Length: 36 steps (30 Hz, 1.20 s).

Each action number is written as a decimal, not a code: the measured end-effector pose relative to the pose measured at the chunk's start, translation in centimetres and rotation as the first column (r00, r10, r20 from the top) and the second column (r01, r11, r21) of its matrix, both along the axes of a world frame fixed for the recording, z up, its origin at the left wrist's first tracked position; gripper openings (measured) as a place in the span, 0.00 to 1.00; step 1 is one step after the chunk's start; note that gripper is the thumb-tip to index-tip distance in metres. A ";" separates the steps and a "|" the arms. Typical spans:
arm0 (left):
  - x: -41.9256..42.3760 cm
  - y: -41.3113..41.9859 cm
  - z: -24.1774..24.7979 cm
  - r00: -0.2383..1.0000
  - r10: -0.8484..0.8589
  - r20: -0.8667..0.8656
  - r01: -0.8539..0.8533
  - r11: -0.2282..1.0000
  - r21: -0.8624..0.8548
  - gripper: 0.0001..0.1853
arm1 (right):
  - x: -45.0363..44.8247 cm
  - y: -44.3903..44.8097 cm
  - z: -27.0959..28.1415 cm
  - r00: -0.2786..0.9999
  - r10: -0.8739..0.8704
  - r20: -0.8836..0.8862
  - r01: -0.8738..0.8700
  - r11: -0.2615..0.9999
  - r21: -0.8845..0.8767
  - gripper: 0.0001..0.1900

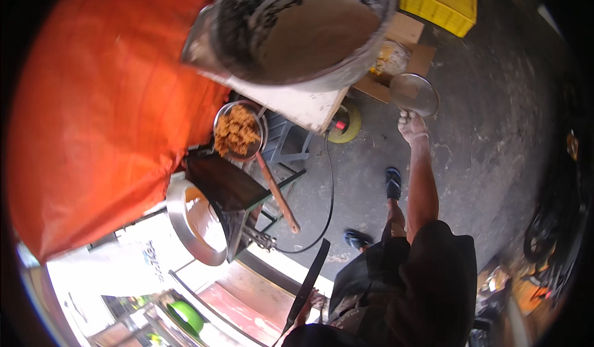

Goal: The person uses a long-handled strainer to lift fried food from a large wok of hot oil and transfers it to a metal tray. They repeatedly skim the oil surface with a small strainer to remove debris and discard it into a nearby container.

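My right hand [412, 125], dusted with white powder, grips a round, shallow metal bowl or dish [414, 95] by its edge, out over the concrete floor. Down at my side is my left hand [317, 299], small and partly hidden beside a dark strap; its fingers cannot be made out clearly. A large pot [297, 85] at the top holds a pale floury mass [320, 34], its inner wall smeared white. Left of centre, golden fried pieces [236, 131] fill a strainer with a long wooden handle [278, 194]. Below it sits a wide metal pan [176, 224] containing light-coloured liquid.
An orange tarpaulin [102, 92] hangs at the left. A black hose [331, 194] curves across the floor from a gas cylinder [348, 124]. An open cardboard box [371, 89] holds a plastic bag, near a yellow crate [448, 10]. A green basin [186, 316] is lower left.
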<state>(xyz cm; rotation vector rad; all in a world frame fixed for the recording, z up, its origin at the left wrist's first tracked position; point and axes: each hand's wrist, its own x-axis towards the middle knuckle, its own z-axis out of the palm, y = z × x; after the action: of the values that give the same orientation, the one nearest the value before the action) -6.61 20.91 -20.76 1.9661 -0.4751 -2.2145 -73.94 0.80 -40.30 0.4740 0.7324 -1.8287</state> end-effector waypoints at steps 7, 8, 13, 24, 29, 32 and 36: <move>10.9 2.0 -5.2 0.976 0.030 0.216 0.034 0.957 -0.288 0.14 | 19.7 4.6 16.3 0.979 -0.081 -0.186 0.091 0.995 0.043 0.07; 12.6 2.7 -5.5 0.977 0.025 0.212 0.029 0.968 -0.249 0.14 | 23.6 5.0 18.7 0.977 -0.025 -0.210 0.039 0.997 0.063 0.07; 20.7 3.6 -7.8 0.926 0.316 0.208 -0.268 0.936 -0.227 0.13 | 43.3 2.0 26.3 0.833 0.310 -0.458 -0.323 0.945 0.053 0.06; 22.1 7.5 -11.1 0.825 0.560 0.081 -0.551 0.828 -0.104 0.13 | 69.2 -32.1 28.3 -0.964 0.201 -0.176 -0.006 0.642 0.766 0.21; 20.8 10.3 -11.3 0.706 0.706 0.054 -0.704 0.708 -0.044 0.12 | 74.3 -40.0 26.1 -0.991 -0.006 0.135 0.083 0.761 0.644 0.23; 20.9 12.0 -11.5 0.688 0.719 0.098 -0.723 0.691 -0.002 0.12 | 76.3 -42.0 24.7 -0.984 -0.038 0.172 0.079 0.778 0.623 0.24; 22.2 12.8 -12.6 0.699 0.705 0.116 -0.711 0.703 0.014 0.12 | 77.5 -42.7 23.6 -0.979 -0.060 0.196 0.082 0.761 0.643 0.23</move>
<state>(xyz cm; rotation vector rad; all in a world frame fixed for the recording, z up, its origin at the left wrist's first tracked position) 15.62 33.70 -33.35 1.8456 0.3242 -1.6346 3.58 -41.91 -16.68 2.5091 -1.6036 -0.2351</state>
